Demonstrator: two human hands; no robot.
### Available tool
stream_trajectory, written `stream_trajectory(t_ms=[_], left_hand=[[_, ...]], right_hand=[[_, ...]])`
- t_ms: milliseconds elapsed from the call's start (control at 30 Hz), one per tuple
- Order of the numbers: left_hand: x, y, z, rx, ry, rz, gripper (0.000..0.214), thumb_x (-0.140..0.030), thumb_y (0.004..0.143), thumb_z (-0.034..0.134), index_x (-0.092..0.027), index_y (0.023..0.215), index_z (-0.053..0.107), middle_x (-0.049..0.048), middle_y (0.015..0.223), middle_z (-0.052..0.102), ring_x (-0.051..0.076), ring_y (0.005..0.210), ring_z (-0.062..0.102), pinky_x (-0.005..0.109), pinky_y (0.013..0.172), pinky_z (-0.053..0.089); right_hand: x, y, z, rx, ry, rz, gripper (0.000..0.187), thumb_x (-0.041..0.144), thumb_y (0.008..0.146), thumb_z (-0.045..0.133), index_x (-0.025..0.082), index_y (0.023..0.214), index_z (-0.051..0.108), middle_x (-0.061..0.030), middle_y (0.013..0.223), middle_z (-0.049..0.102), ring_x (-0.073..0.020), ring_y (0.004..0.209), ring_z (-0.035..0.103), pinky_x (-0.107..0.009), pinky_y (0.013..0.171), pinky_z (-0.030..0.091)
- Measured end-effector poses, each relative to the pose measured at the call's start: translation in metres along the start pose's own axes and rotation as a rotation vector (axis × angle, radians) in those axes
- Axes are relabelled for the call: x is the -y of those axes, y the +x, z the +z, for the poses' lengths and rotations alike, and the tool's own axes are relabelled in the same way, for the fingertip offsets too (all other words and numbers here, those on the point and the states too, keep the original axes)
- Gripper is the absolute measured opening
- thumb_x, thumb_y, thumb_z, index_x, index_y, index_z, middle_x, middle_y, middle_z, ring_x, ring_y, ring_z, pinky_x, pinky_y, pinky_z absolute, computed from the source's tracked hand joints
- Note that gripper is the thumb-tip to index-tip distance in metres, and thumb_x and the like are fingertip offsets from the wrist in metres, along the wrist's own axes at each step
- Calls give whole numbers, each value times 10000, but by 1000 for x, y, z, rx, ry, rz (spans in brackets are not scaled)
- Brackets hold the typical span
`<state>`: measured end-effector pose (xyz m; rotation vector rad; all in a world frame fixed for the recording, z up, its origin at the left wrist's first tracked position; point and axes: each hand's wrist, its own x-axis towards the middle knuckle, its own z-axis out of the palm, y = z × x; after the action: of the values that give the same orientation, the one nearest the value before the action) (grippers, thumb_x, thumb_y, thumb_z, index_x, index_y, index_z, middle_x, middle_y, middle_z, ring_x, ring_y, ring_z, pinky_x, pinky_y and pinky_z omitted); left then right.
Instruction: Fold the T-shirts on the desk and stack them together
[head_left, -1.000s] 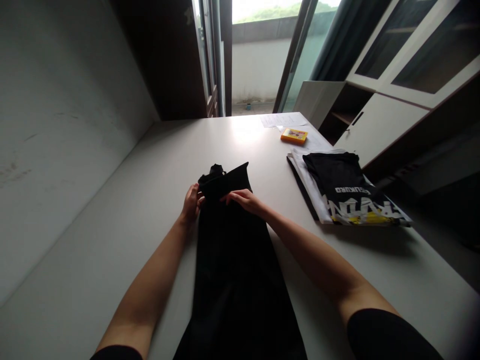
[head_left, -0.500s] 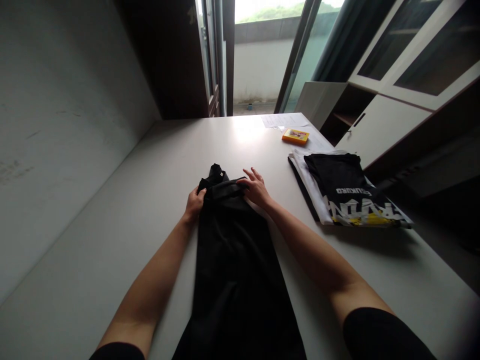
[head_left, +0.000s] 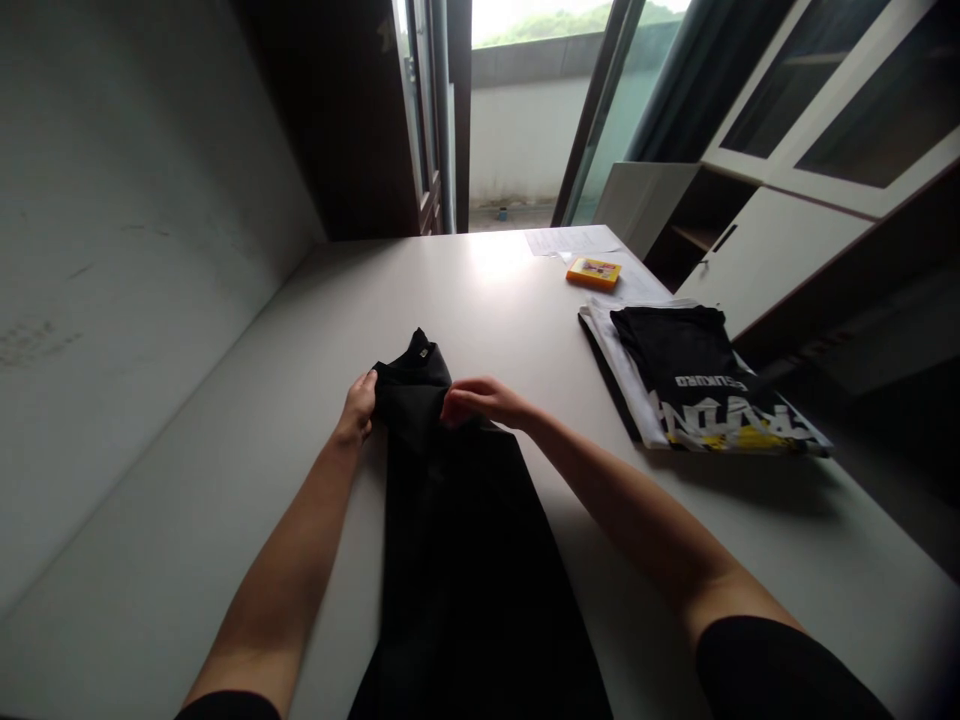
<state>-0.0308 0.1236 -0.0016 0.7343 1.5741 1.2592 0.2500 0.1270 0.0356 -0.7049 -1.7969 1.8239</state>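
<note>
A long black garment (head_left: 480,560) lies on the white table, running from my body to its bunched far end. A small light label shows near a raised tip there; whether it is a shirt or trousers, I cannot tell. My left hand (head_left: 358,405) is closed on the left edge of that far end, thumb on top. Bent at the wrist, my right hand (head_left: 484,398) has its fingers pressed together on the cloth at the upper right. Its fingertips are partly hidden by the fabric.
To the right is a stack of folded clothes (head_left: 675,345), a black printed one on top. Beyond it sit an orange-yellow box (head_left: 593,272) and paper sheets (head_left: 570,240). A wall (head_left: 150,230) borders the table's left side; cabinets (head_left: 787,250) stand at right.
My left hand has moved left and slightly nearer, drawing the far end of the garment with it. My right hand has shifted left, its spread fingers now closed on the cloth.
</note>
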Motion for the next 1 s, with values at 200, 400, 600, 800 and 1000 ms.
stream_trajectory(t_ms=[200,400,600,800,1000], left_hand=[[7,-45,-4,29,-16,28,626,-244,723,879,-214,1269,575,82,1195,691,209,1102,679,332,996,538],[7,-105,15,140,-126,-126,555,-244,748,810,-210,1243,560,94,1130,720,222,901,732,341,762,622],[5,-115,24,179,-123,-210,356,-148,697,710,-154,1045,638,22,779,690,174,666,688,254,613,573],[-24,-74,-33,104,25,-158,327,-159,706,646,-148,1033,659,9,700,645,147,579,621,239,558,530],[-54,-8,-102,-101,369,-45,292,-189,707,575,-141,992,616,-17,621,560,158,542,547,257,552,479]], right_hand=[[-31,14,-8,-483,-548,50,151,282,929,623,243,1021,737,-8,944,767,-162,839,695,-303,840,518],[-23,47,1,-468,-754,359,426,573,991,537,234,1102,769,-75,1000,775,-225,932,704,-302,810,495],[-21,62,3,-356,-871,428,221,420,909,664,254,1014,766,-64,1025,764,-229,963,686,-275,775,475],[-35,27,-43,-648,-404,374,307,365,1036,479,192,843,643,-5,647,616,-127,599,578,-217,591,433],[-41,-7,-109,-882,-41,367,297,356,1033,476,183,801,544,51,566,450,-89,473,411,-199,472,374]])
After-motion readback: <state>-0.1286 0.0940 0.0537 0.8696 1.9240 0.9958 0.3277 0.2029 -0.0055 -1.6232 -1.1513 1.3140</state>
